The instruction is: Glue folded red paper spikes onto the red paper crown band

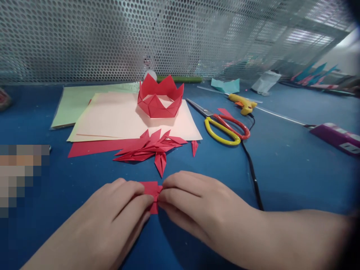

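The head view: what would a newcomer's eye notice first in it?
Probably the red paper crown, upright on the pale sheets near the mesh wall. Next, the scissors with one yellow and one red handle loop, to its right, and the pile of folded red pieces in front of the crown.

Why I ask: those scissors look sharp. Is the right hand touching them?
Apart: the head view shows blue tabletop between the right hand and the scissors.
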`<state>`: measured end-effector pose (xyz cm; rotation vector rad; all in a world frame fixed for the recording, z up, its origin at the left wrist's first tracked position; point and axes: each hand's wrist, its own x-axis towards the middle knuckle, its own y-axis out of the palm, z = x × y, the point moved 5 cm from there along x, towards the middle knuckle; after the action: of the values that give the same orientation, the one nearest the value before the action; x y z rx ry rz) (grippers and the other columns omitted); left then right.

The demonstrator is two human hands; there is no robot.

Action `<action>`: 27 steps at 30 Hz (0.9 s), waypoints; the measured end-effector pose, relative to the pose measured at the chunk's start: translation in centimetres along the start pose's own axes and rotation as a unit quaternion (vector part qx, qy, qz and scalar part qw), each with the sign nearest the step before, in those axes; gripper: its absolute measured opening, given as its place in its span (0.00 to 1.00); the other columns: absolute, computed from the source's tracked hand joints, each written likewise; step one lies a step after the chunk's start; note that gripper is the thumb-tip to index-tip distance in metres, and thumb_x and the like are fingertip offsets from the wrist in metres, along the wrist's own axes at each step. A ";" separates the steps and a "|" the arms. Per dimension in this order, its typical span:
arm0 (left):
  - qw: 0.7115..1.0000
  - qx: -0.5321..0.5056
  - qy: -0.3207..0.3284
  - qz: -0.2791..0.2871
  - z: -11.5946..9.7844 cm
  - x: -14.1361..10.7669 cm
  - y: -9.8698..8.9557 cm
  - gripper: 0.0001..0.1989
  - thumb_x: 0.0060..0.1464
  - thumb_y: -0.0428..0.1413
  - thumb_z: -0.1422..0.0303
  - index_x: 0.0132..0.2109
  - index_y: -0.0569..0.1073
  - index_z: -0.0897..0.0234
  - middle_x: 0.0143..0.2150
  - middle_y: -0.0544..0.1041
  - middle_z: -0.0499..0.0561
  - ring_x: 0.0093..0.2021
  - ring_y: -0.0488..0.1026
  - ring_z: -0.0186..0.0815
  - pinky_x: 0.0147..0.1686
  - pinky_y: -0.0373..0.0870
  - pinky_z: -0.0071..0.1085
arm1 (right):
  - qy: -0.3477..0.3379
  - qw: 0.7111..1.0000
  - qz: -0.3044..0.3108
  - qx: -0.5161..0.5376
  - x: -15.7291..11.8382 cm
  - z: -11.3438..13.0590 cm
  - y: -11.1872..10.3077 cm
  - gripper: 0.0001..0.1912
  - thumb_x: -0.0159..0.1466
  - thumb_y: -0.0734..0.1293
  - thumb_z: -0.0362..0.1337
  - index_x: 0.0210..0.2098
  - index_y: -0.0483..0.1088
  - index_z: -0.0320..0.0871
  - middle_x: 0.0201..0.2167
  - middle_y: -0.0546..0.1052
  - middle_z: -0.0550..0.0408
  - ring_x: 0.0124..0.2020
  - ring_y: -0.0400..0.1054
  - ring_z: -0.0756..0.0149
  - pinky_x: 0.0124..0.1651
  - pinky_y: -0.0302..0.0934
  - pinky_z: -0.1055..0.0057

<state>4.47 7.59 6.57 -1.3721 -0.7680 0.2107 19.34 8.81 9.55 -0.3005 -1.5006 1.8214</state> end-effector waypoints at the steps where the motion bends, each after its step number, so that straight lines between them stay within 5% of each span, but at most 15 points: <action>1: 1.000 -0.015 -0.001 0.020 0.1 0.4 0.0 0.16 0.61 0.44 0.74 0.51 0.70 0.58 0.46 0.75 0.49 0.47 0.71 0.38 0.48 0.68 0.36 | 0.002 1.000 -0.002 0.002 0.1 0.0 0.0 0.09 0.65 0.60 0.28 0.34 0.73 0.36 0.32 0.73 0.50 0.34 0.69 0.67 0.38 0.67 0.72; 6: 0.995 -0.060 -0.026 0.070 0.2 1.8 -0.1 0.15 0.59 0.44 0.75 0.39 0.74 0.57 0.38 0.75 0.49 0.37 0.71 0.35 0.38 0.71 0.31 | 0.046 0.997 0.009 0.055 0.6 -0.1 0.1 0.08 0.63 0.61 0.27 0.32 0.72 0.34 0.33 0.71 0.49 0.32 0.67 0.69 0.35 0.66 0.74; 12: 0.991 -0.091 -0.067 0.067 0.4 2.3 -0.2 0.15 0.59 0.42 0.72 0.36 0.72 0.59 0.34 0.74 0.50 0.33 0.70 0.36 0.33 0.70 0.30 | 0.054 0.996 -0.001 0.066 0.5 -0.2 -0.3 0.04 0.63 0.64 0.28 0.33 0.71 0.35 0.34 0.70 0.49 0.34 0.66 0.68 0.36 0.66 0.75; 18: 0.938 -0.240 -0.222 0.119 1.9 2.2 0.3 0.12 0.62 0.42 0.62 0.38 0.68 0.55 0.35 0.74 0.45 0.32 0.71 0.32 0.31 0.68 0.26 | 0.119 0.981 -0.007 0.152 0.4 -2.1 -0.9 0.03 0.63 0.67 0.33 0.33 0.72 0.40 0.32 0.73 0.55 0.34 0.66 0.70 0.36 0.62 0.75; 21: 0.900 -0.308 -0.287 0.115 2.6 2.5 0.2 0.12 0.60 0.44 0.56 0.38 0.68 0.54 0.32 0.75 0.42 0.30 0.72 0.30 0.29 0.68 0.22 | 0.186 0.951 0.014 0.248 0.7 -3.0 -0.8 0.03 0.62 0.67 0.33 0.32 0.73 0.42 0.28 0.75 0.59 0.28 0.66 0.74 0.31 0.60 0.78; 27: 0.848 -0.385 -0.352 0.091 3.6 2.4 0.1 0.16 0.55 0.49 0.50 0.44 0.70 0.52 0.35 0.79 0.42 0.34 0.77 0.32 0.32 0.72 0.21 | 0.262 0.845 -0.007 0.466 0.8 -4.3 0.0 0.11 0.60 0.67 0.31 0.43 0.74 0.42 0.29 0.76 0.59 0.30 0.70 0.74 0.33 0.64 0.79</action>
<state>4.17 11.85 7.34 -2.1790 -1.4336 0.6280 21.33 12.56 8.56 -0.2586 -0.1594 2.0080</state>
